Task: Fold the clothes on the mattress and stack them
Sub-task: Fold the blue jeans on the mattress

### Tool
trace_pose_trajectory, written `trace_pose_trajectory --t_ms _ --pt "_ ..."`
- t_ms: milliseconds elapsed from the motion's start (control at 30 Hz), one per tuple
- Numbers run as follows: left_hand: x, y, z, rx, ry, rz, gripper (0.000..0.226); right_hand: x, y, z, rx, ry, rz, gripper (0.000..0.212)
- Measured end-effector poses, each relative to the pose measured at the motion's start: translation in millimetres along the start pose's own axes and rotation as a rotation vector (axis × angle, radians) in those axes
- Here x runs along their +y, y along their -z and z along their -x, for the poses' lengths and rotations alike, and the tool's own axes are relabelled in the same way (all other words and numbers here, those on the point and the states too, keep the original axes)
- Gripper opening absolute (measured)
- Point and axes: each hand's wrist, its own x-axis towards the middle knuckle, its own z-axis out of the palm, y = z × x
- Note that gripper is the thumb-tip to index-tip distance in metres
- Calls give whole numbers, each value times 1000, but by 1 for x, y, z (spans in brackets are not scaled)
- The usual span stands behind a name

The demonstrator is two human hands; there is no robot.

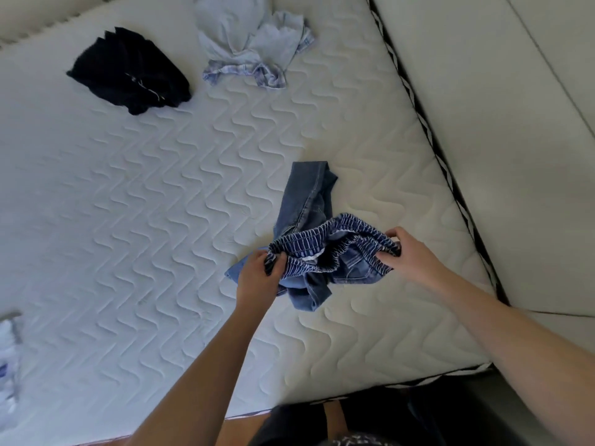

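The left hand [257, 275] and the right hand [407, 252] each gripped an end of the elastic waistband of the blue jeans [309, 233], which lay crumpled on the mattress [135, 194]. Beyond the jeans lay a black garment [128, 70] and a pale blue shirt [251, 43].

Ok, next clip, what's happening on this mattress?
A person is sorting laundry on a white quilted mattress. Both hands grip the elastic waistband of a pair of blue jeans, the left hand at one end and the right hand at the other, with the legs bunched on the mattress. A crumpled black garment and a crumpled light blue shirt lie further away, not yet folded. No stack is visible.
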Motion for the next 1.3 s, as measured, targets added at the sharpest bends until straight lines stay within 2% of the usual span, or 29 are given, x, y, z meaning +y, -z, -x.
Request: trace_pose_trajectory --t_ms 67,200,300,467,567,700,800,867,933,1000,1133,1200,1300 --pt "12 25 13 25 -47 15 16 -16 4 28 -17 22 -33 47" --pt "30 81 32 18 -226 16 13 -45 15 75 -2 99 -142 47" --pt "36 120 46 45 -317 58 8 -67 19 98 -8 140 -113 52" --pt "21 171 61 180 -315 156 27 -111 21 118 55 266 -37 45" --pt "-3 199 66 227 -300 178 12 -145 15 125 125 367 -24 43" --pt "-45 233 68 281 -313 149 42 -189 -11 135 157 513 81 43" --pt "-86 258 62 215 -484 111 48 -217 -42 141 147 671 259 34" --pt "-117 278 56 125 -559 9 40 -231 -66 142 175 728 389 24" --pt "-147 300 48 29 -561 -81 28 -244 -91 145 205 717 492 20" --pt "-176 324 43 -67 -549 -177 27 -257 -115 146 176 666 557 25" --pt "-206 356 38 -213 -568 -283 25 -275 -145 146 1 542 697 31" --pt "-216 365 39 -242 -619 -332 24 -280 -156 149 -49 526 778 31" --pt "-224 369 46 -188 -721 -372 23 -278 -161 159 -42 556 856 23"
